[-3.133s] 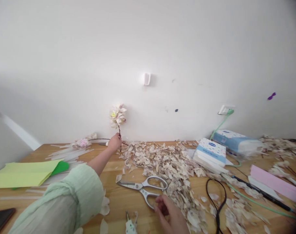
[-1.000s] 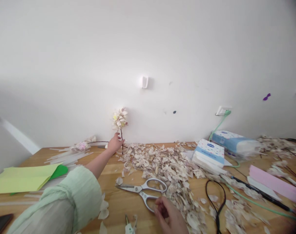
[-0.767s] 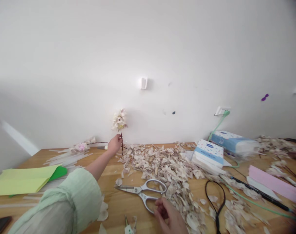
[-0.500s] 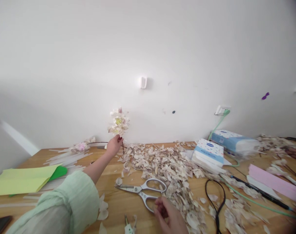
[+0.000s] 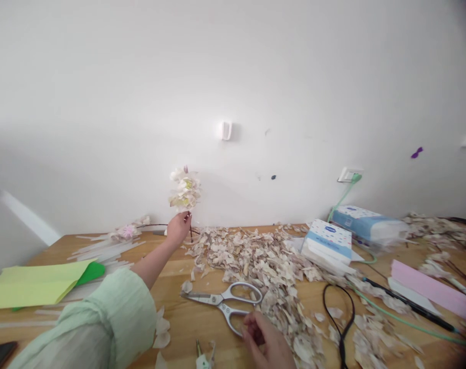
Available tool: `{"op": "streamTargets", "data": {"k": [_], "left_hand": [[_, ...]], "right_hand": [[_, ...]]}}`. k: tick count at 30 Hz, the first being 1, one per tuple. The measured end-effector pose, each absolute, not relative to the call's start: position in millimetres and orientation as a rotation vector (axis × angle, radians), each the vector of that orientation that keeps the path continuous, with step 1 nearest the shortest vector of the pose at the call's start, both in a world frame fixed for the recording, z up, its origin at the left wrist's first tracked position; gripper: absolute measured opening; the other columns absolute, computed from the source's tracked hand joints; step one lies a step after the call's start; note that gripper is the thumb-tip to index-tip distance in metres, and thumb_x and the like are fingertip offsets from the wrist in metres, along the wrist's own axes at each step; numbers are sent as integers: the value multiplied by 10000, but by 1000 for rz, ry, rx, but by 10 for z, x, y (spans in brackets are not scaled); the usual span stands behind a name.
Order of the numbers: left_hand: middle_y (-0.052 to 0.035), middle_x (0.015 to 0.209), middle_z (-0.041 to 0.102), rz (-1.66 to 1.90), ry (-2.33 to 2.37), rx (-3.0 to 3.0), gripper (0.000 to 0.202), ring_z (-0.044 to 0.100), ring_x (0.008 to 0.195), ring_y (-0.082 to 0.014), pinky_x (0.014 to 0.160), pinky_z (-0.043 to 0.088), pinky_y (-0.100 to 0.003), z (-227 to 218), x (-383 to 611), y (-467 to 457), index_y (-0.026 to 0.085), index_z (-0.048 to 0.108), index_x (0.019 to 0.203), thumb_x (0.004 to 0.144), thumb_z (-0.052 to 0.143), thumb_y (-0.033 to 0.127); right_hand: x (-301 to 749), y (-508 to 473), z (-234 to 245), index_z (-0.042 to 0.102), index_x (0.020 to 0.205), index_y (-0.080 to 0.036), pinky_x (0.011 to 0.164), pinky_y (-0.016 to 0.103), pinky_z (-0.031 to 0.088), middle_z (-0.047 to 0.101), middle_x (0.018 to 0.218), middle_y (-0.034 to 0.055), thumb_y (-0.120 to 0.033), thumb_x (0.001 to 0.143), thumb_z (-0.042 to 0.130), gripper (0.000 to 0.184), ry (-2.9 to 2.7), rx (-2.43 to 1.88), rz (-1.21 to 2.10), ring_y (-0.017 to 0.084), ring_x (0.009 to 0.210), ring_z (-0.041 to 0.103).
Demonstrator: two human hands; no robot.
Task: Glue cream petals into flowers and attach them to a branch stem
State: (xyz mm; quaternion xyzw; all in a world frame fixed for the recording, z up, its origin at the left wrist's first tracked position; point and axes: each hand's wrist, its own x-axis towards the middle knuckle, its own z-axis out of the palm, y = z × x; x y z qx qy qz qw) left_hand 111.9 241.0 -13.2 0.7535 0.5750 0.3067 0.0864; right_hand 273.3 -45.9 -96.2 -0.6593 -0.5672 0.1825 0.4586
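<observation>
My left hand (image 5: 179,229) is stretched out towards the wall, its fingers closed round the dark stem of a flower stalk. Pale cream blossoms (image 5: 186,189) with yellow-green centres cluster upright above the fist, and a short piece of stem shows below it. At the front, my right hand (image 5: 267,342) rests with curled fingers beside the lower handle loop of the scissors (image 5: 217,299). Whether anything is pinched in those fingers I cannot make out. The scissors lie open on the wooden table (image 5: 171,279). A small pair of snips (image 5: 203,361) lies nearer me.
Loose dried petals (image 5: 252,256) spread over the middle and right. Tissue packs (image 5: 329,241) stand at the back right near a plugged-in green cable (image 5: 342,195). A black cord (image 5: 342,328), a pen (image 5: 413,306) and pink paper (image 5: 428,287) lie right; yellow-green paper (image 5: 37,282) and white strips (image 5: 102,251) left.
My left hand has shifted slightly left, and the flower stalk has turned a little in its fingers. My right hand and the scissors stay where they were.
</observation>
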Motion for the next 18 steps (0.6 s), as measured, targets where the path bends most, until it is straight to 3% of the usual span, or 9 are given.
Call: {"op": "streamTargets", "data": {"k": [18], "left_hand": [[-77, 1116, 568, 857, 1747, 2182, 286, 577, 936, -191, 791, 489, -399, -209, 1238, 2504, 165, 535, 1102, 854, 506, 304]], "right_hand": [[2746, -453, -971, 552, 748, -208, 545, 235, 423, 584, 624, 8, -315, 776, 428, 166, -1406, -1637, 406, 156, 559, 558]]}}
